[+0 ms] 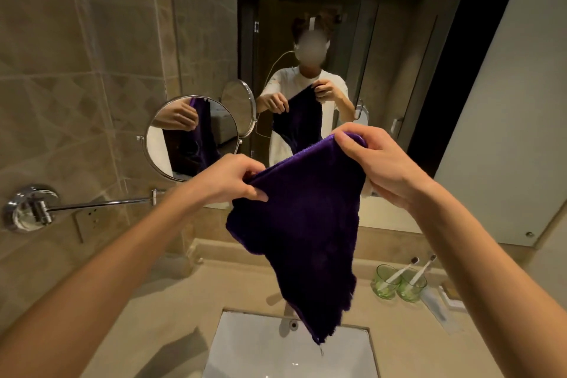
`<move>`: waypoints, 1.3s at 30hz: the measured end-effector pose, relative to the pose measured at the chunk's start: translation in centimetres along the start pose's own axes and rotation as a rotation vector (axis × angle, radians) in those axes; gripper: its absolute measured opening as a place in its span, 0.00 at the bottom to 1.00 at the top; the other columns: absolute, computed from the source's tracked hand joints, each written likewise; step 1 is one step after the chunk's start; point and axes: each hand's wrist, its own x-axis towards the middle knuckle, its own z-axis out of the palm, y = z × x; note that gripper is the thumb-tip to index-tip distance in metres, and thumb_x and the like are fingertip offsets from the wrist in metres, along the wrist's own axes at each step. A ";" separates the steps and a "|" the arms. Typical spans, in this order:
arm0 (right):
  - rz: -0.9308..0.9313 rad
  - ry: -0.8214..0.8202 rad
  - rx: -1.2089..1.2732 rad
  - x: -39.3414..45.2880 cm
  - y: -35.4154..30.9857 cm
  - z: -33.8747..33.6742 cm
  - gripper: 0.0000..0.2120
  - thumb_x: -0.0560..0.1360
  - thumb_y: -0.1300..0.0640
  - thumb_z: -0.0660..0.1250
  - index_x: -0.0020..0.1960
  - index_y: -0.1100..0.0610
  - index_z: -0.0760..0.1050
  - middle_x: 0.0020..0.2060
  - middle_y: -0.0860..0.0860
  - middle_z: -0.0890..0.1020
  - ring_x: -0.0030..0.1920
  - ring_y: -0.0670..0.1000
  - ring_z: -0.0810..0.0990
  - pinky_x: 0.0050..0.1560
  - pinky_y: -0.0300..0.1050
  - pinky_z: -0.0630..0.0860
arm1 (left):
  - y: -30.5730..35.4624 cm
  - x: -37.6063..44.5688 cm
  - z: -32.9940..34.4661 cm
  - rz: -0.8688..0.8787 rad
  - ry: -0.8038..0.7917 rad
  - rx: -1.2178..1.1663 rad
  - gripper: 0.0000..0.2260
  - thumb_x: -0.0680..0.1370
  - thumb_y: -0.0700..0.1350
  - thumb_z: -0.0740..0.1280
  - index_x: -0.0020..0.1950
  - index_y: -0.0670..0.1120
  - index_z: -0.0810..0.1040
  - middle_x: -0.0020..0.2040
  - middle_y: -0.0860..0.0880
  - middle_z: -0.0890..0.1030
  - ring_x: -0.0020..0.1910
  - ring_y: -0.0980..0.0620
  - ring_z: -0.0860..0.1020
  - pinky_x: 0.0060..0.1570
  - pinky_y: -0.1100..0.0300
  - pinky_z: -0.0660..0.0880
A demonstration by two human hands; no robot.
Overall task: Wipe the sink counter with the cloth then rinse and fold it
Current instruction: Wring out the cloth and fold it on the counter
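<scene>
A dark purple cloth (302,233) hangs in the air above the white sink basin (254,350). My left hand (228,181) pinches its upper left corner. My right hand (372,159) grips the upper right corner, a little higher. The top edge is stretched between both hands and the rest droops to a point just over the basin. The tap is mostly hidden behind the cloth. The beige stone counter (171,310) surrounds the basin.
Two green glasses (399,284) holding toothbrushes stand on the counter at the right, next to a white tube (434,305). A round mirror (191,138) on a chrome arm sticks out from the left wall. A large wall mirror (383,70) faces me.
</scene>
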 end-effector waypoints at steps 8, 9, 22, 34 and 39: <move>0.049 0.133 0.060 -1.7 -0.2 -0.4 0.12 0.85 0.51 0.58 0.50 0.53 0.78 0.39 0.46 0.80 0.38 0.41 0.80 0.37 0.33 0.74 | -4.9 0.8 2.5 -0.024 -0.016 -0.227 0.11 0.78 0.43 0.72 0.61 0.45 0.84 0.55 0.45 0.86 0.57 0.47 0.83 0.62 0.45 0.79; 0.052 0.145 0.057 -2.1 0.0 -0.6 0.11 0.85 0.51 0.59 0.49 0.52 0.78 0.39 0.47 0.81 0.40 0.43 0.80 0.39 0.35 0.74 | -5.4 0.8 2.6 -0.026 -0.029 -0.270 0.12 0.78 0.42 0.72 0.62 0.44 0.84 0.56 0.45 0.86 0.58 0.47 0.83 0.63 0.46 0.78; 0.140 0.274 0.083 -6.6 3.0 -6.2 0.10 0.82 0.47 0.61 0.51 0.50 0.80 0.46 0.49 0.82 0.47 0.49 0.77 0.45 0.46 0.69 | -6.2 1.2 1.8 -0.026 0.145 -1.078 0.10 0.72 0.45 0.72 0.49 0.42 0.85 0.44 0.43 0.86 0.45 0.48 0.85 0.42 0.57 0.84; 0.114 0.541 -0.093 -9.1 10.4 -11.7 0.12 0.84 0.50 0.60 0.52 0.53 0.80 0.48 0.52 0.83 0.49 0.50 0.81 0.47 0.45 0.76 | 2.6 4.6 6.5 0.051 0.607 -0.663 0.11 0.83 0.48 0.64 0.46 0.47 0.83 0.40 0.49 0.82 0.42 0.51 0.79 0.42 0.55 0.74; 0.079 0.534 -0.045 -11.8 13.8 -17.5 0.11 0.83 0.51 0.63 0.49 0.51 0.83 0.44 0.48 0.85 0.45 0.47 0.80 0.43 0.39 0.76 | 5.7 5.7 10.7 0.012 0.669 -0.680 0.05 0.78 0.44 0.72 0.43 0.48 0.85 0.35 0.52 0.84 0.38 0.55 0.81 0.39 0.60 0.76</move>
